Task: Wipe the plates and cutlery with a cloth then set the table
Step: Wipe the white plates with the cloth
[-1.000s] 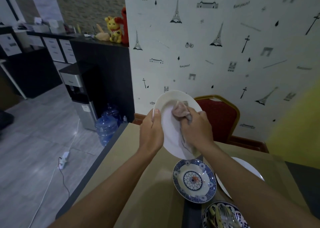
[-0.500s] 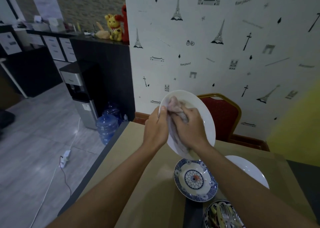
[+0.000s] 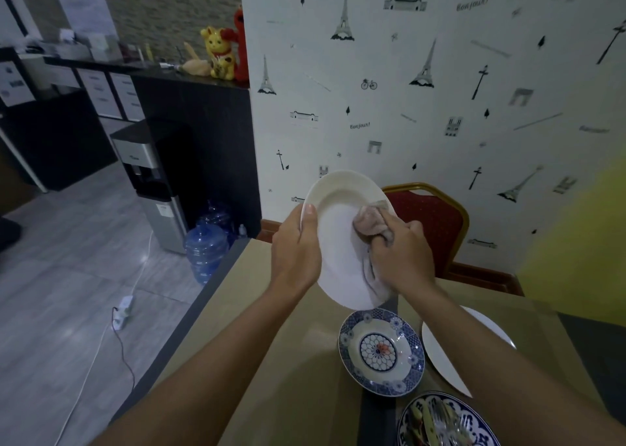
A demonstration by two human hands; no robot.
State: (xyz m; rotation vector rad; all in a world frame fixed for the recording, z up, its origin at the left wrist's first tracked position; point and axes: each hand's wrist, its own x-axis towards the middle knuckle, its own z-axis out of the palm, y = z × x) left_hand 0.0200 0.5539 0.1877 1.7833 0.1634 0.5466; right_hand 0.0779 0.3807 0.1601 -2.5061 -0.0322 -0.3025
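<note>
Head view shows your left hand (image 3: 295, 252) gripping the white plate (image 3: 338, 242) by its rim, right hand (image 3: 403, 252) bunching the soft cloth (image 3: 372, 223); glazed, likely slippery and breakable.

- A plate (image 3: 335, 242) held above the surface (image 3: 271, 344): left hand (image 3: 294, 252) at its left rim, right hand (image 3: 403, 256) with cloth (image 3: 371, 223) on its right.
- Beneath, on the surface: a dish (image 3: 381, 350), a second plate (image 3: 437, 354) right of it, cutlery dish (image 3: 408, 425) nearest.
- Chair (image 3: 433, 222) behind.

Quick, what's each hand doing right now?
Left hand: holds the white plate by its rim.
Right hand: grips the cloth, pressed on that plate.
</note>
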